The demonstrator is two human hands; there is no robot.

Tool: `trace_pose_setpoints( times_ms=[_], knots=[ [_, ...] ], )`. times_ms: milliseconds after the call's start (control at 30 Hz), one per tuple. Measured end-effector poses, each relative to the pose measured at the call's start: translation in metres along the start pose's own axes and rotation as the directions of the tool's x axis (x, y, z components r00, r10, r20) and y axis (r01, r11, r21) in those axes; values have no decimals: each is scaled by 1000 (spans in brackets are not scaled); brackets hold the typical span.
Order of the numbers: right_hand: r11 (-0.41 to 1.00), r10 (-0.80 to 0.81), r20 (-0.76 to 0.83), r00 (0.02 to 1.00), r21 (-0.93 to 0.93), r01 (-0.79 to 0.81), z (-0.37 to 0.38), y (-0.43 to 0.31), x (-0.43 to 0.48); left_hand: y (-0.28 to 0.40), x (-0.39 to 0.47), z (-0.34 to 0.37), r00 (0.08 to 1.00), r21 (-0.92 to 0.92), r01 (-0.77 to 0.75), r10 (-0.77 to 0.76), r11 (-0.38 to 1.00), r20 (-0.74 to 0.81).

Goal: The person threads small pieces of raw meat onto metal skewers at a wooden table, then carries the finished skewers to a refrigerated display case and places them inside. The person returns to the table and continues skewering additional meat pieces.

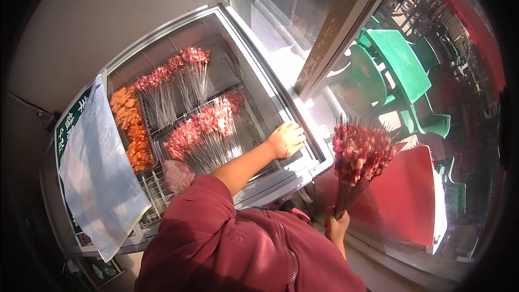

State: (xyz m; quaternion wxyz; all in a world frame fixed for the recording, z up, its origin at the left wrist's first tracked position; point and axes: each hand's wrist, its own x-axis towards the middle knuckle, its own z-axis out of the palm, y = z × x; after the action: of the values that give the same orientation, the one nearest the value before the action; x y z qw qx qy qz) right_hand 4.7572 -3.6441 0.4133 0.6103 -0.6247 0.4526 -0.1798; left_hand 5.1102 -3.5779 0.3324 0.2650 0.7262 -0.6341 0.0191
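My left hand [286,140] lies over the right end of a display freezer, its fingers curled on the edge of the glass lid [259,85]. Upright in my right hand [337,227], right of my body, is a thick bundle of raw meat skewers [361,156]; I grip the metal sticks low down, meat end up. Inside the freezer, more skewers of red meat [202,125] lie in metal trays in two rows. Orange marinated meat pieces [138,142] fill a tray to their left. A plastic bag of meat [178,175] sits near the front, beside my left sleeve.
A pale cloth [101,170] covers the freezer's left part, over a green sign with writing. White wire baskets [156,194] show below it. A window post [336,28] rises behind the freezer. Beyond the glass stand a green table [399,63], green chairs and a red panel [393,198].
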Motion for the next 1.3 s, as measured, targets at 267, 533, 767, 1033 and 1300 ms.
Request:
trace_pose_setpoints(
  times_ms=[267, 533, 767, 1033, 1300],
  knots=[
    [1000, -12, 108, 994, 7, 12, 30, -15, -7, 11, -97, -39, 996, 10, 72, -72, 997, -60],
    [1000, 11, 377, 926, 7, -15, 106, -61, 14, 33, -259, -111, 984, 104, 180, -180, 978, -1],
    [927, 220, 816, 534, -5, -374, 234, -94, 58, 65, -387, -177, 915, 203, 403, -399, 892, -61],
    [889, 184, 952, 244, -56, -454, 478, -88, 82, 78, -433, -215, 677, 223, 736, -706, 639, -210],
    [872, 235, 944, 230, -100, -480, 719, -50, 81, -83, -342, -212, -1, -635, 707, -897, 312, -443]
  ],
)
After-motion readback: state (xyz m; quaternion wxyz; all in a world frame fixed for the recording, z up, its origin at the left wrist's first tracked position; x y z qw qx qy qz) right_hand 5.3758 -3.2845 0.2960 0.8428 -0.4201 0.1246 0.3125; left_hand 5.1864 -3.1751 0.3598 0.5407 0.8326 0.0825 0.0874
